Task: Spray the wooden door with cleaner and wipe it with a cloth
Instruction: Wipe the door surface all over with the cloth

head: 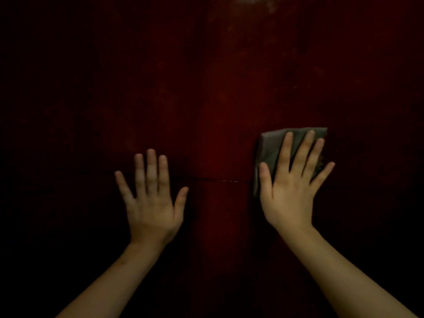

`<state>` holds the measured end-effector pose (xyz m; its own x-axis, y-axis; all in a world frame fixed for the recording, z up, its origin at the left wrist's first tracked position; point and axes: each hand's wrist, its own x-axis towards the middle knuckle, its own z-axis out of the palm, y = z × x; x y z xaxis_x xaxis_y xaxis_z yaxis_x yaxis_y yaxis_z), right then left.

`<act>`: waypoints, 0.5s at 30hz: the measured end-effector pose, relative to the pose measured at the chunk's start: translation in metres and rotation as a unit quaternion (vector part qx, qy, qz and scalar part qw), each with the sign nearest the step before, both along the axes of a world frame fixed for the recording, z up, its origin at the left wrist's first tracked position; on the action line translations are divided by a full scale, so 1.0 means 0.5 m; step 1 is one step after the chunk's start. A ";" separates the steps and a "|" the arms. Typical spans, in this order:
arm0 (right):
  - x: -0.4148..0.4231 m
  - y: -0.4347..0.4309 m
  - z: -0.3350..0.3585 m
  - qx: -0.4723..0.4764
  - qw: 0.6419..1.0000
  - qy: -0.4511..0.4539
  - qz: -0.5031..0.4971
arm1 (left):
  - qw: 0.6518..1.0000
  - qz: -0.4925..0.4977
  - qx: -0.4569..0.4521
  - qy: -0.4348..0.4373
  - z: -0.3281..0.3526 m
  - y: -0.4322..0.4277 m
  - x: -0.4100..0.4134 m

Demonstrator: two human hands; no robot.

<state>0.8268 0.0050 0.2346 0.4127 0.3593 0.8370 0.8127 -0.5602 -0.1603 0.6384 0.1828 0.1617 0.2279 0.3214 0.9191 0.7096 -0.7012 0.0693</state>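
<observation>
Door filled your view | cloth sat on it at 3 o'clock | your right hand pressed it, fingers straight, spread | your left hand, 8 o'clock, flat, held nothing | wiping looked begun, more door to do

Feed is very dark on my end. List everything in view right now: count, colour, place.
door: one, dark red, fills the whole view
seam: one, thin line, crosses the door between the hands
glare: one, pale patch, top edge of the door
cloth: one, grey, folded, flat on the door right of centre
spray bottle: none in view
left hand: one, fingers straight, on the door left of centre, holds nothing
right hand: one, fingers spread, presses the cloth to the door
</observation>
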 end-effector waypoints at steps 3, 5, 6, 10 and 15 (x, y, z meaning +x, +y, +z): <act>-0.052 0.040 -0.067 -0.072 0.994 -0.070 0.034 | 1.000 -0.004 -0.004 0.001 0.004 -0.003 -0.004; -0.082 0.061 -0.099 -0.100 0.988 -0.107 0.045 | 0.998 -0.057 -0.016 -0.020 0.006 -0.006 -0.009; -0.094 0.070 -0.107 -0.102 0.987 -0.113 0.047 | 0.994 -0.097 -0.024 -0.038 0.007 -0.010 -0.013; -0.108 0.069 -0.104 -0.103 0.988 -0.102 0.051 | 0.982 -0.158 0.004 -0.103 0.014 -0.038 -0.016; -0.096 0.045 -0.091 -0.124 0.982 -0.129 0.057 | 0.964 -0.237 -0.006 -0.123 0.062 -0.080 0.005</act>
<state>0.7787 0.0276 0.1893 0.1435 0.5966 0.7896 0.8686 -0.4583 0.1885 0.6408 0.1428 0.1925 0.1273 0.2459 0.9609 0.2717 -0.9404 0.2047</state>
